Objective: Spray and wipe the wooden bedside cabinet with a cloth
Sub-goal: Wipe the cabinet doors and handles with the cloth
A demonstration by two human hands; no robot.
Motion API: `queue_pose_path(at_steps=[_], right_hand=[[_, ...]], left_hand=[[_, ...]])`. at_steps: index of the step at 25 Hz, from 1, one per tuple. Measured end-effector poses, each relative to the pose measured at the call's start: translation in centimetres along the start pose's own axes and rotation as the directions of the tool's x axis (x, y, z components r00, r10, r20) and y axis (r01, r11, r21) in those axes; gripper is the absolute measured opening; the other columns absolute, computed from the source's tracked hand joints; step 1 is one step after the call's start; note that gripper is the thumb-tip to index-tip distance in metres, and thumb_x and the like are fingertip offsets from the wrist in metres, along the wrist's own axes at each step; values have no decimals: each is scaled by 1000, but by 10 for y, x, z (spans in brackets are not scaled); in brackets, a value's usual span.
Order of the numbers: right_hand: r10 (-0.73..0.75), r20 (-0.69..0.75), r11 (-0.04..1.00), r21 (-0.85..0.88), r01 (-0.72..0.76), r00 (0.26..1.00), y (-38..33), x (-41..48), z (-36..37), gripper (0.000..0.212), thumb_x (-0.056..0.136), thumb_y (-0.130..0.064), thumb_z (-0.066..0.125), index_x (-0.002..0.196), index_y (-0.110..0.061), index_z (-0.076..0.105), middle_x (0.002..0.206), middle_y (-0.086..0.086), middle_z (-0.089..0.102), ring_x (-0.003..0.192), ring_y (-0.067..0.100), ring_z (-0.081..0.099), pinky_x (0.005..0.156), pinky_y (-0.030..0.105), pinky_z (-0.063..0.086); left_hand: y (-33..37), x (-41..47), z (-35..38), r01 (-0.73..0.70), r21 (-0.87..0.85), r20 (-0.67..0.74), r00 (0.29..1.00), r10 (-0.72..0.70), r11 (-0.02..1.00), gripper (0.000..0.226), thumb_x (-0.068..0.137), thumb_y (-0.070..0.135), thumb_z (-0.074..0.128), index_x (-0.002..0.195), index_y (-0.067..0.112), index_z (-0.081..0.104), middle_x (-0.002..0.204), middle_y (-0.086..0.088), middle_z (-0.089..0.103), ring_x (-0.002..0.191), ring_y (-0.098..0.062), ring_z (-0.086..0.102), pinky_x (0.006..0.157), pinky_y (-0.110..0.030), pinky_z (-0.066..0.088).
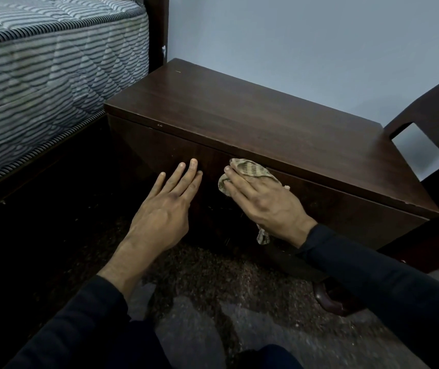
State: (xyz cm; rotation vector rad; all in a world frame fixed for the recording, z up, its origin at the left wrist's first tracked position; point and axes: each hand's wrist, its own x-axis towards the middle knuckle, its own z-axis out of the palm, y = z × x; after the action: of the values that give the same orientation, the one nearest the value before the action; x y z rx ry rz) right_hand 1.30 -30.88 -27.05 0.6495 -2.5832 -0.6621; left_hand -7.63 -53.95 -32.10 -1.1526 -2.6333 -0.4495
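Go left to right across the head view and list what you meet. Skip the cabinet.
mattress → left hand → right hand → chair

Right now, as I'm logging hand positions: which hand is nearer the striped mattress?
Left. The left hand rests flat on the cabinet front, on the mattress side; the right hand presses the cloth against that front farther right, away from the mattress.
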Motion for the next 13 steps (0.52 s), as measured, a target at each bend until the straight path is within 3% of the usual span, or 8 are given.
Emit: queue_pose_path(at_steps=[3,6,10,13], right_hand=[[-47,-25,996,-73,45,999,16,-19,-9,41,98,3,39,134,6,60,150,28,48,119,38,66,86,45,59],[-87,-151,979,-194,57,985,19,-1,-14,29,103,-1,47,123,0,68,134,21,64,117,35,66,91,45,56],[83,-389,979,-142,-148,918,8,32,-14,21,102,0,55,111,-7,72,101,12,67,92,29,58,78,43,53],[113,-342,979,-123,-164,933,-15,40,7,24,103,-2,49,115,-6,70,102,13,66,89,30,60,81,42,49]], left_hand=[[-1,0,1,4,-10,-6,1000,-4,1000,75,93,9,43,158,19,8,165,4,-10,152,-13,-9,124,-41,6],[2,-2,3,3,-28,-4,1000,-3,1000,74,94,8,40,158,19,5,165,4,-13,151,-13,-11,124,-40,4],[-8,-2,1,-14,-9,3,1000,14,1000,75,93,6,41,158,20,8,165,6,-11,152,-14,-11,124,-43,6],[-28,-4,-4,20,41,-37,999,-18,999,77,90,5,44,158,18,10,166,4,-10,153,-17,-8,124,-44,8]])
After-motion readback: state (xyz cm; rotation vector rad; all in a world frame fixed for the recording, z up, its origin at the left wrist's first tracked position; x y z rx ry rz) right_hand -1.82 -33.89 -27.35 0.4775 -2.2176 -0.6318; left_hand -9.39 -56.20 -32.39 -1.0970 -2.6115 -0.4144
